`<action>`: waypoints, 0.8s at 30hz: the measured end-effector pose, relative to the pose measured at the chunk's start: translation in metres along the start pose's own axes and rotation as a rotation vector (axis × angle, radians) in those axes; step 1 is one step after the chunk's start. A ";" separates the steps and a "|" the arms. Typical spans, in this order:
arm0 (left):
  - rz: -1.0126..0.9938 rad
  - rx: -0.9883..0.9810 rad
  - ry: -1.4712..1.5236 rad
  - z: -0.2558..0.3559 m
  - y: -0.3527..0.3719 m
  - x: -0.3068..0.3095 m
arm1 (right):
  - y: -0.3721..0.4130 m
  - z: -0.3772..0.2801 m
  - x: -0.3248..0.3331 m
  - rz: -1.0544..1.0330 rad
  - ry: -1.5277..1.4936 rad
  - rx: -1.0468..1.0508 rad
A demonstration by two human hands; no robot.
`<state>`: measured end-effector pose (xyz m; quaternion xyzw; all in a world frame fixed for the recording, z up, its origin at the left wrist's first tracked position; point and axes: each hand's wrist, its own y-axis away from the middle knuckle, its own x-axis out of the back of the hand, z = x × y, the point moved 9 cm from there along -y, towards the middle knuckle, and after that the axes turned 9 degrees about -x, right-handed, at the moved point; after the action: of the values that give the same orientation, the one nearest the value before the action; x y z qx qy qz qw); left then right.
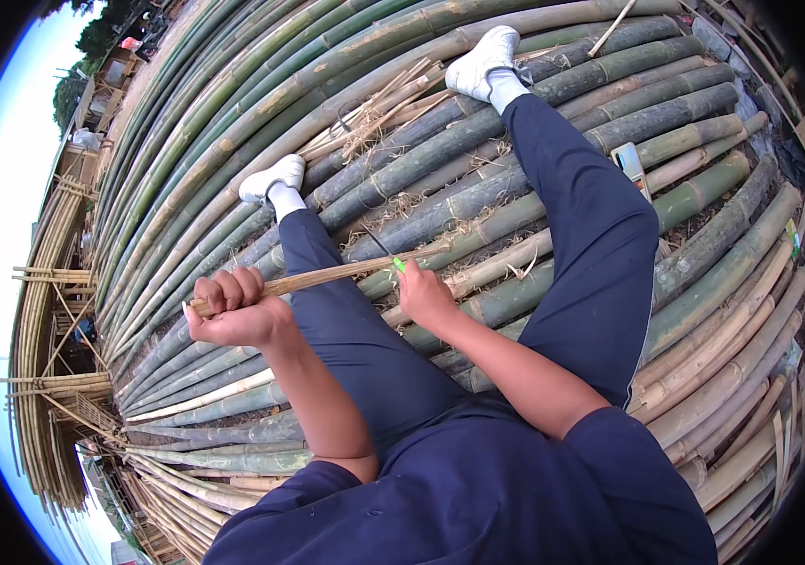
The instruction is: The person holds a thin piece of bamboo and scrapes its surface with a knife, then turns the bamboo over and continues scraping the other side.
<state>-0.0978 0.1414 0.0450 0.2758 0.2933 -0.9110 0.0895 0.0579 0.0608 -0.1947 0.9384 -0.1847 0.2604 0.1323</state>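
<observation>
My left hand [241, 309] is wrapped round one end of a split bamboo strip [332, 274], which slants across in front of my legs. Toward the strip's far end, my right hand [426, 297] grips a knife [377, 241] with a bright green handle and a thin dark blade. The blade crosses the strip in this view and points up and left. Beneath both hands lie round bamboo poles [506, 226], strewn with curly shavings [464, 224].
Between my white shoes lies a bundle of split bamboo strips [388, 113]. A phone [628, 165] rests beside my right knee. Far left, tall bamboo poles [40, 358] lean on a frame. More poles [732, 348] run along my right side.
</observation>
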 end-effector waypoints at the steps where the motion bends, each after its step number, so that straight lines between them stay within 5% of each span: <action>1: -0.006 0.000 0.003 0.000 -0.001 0.000 | 0.001 -0.003 0.002 -0.002 -0.032 -0.009; 5: -0.084 0.029 0.037 -0.003 0.006 -0.019 | 0.027 -0.061 0.026 -0.084 -0.015 0.104; 8: -0.073 -0.032 -0.039 0.003 0.011 -0.028 | 0.002 0.004 0.003 0.029 -0.060 -0.012; 12: -0.078 0.006 0.041 -0.002 0.007 -0.024 | 0.004 -0.007 0.012 0.003 0.034 -0.067; 15: -0.201 0.037 0.125 0.000 0.022 -0.046 | 0.029 -0.062 0.044 0.016 -0.106 0.128; 18: -0.142 -0.015 0.043 0.005 0.030 -0.049 | 0.009 0.004 0.015 0.078 -0.063 0.000; 22: -0.134 -0.025 0.060 0.004 0.025 -0.046 | 0.017 -0.013 0.028 0.049 -0.025 -0.078; 24: -0.190 -0.002 0.105 0.004 0.028 -0.053 | 0.032 -0.051 0.043 0.031 -0.073 0.103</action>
<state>-0.0465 0.1164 0.0632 0.2939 0.3231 -0.8995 -0.0124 0.0558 0.0376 -0.1244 0.9498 -0.1904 0.2374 0.0728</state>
